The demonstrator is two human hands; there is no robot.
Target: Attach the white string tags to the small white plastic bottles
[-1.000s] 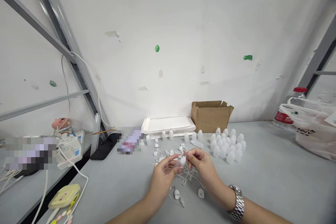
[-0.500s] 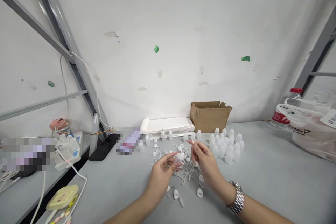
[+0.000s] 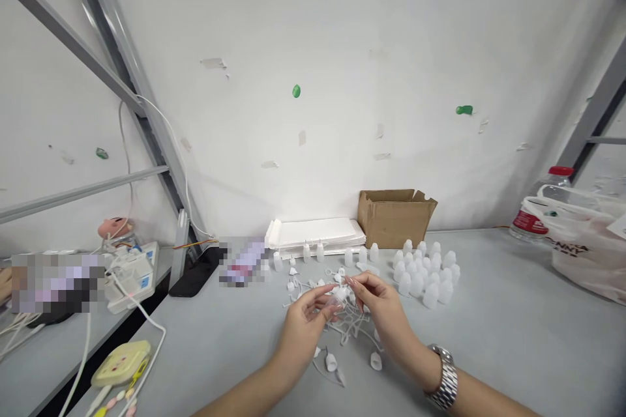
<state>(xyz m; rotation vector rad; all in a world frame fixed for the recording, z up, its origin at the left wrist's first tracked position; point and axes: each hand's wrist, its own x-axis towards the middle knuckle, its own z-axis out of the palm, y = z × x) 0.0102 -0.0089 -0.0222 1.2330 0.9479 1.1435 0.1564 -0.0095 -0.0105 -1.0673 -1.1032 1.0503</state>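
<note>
My left hand (image 3: 299, 326) is holding a small bottle (image 3: 336, 301), its thumb and fingers (image 3: 315, 294) bending partway round, just wide enough for that clear, pale body. My right hand (image 3: 384, 306) is coming in from the other side, fingertips bunching close together right by the bottle's top; whether they're pinching something there or only hovering, I'm not managing to tell. My fingers are covering much of the bottle, and its tip is blurring into the white behind.

Right below and behind my fingers, a tangle of white caps and cords (image 3: 353, 326) is spreading over the desk (image 3: 235, 345), partly hiding under both hands; where one cord is ending and the next beginning, I'm not making out. Closer to me than the fingers, a loose cap (image 3: 376, 361) is lying apart.

Beyond my right fingers, off to the right, a cluster of bottles (image 3: 425, 273) is standing upright. Straight beyond the fingers, a short row of bottles (image 3: 320, 252) is lining up before a white stack (image 3: 313, 232), with a cardboard box (image 3: 397, 225) sitting behind to the right. Far left of my fingers, pixel blocks are masking a purplish object (image 3: 244, 262), and at far right a plastic bag (image 3: 581, 260) is running out of view.
</note>
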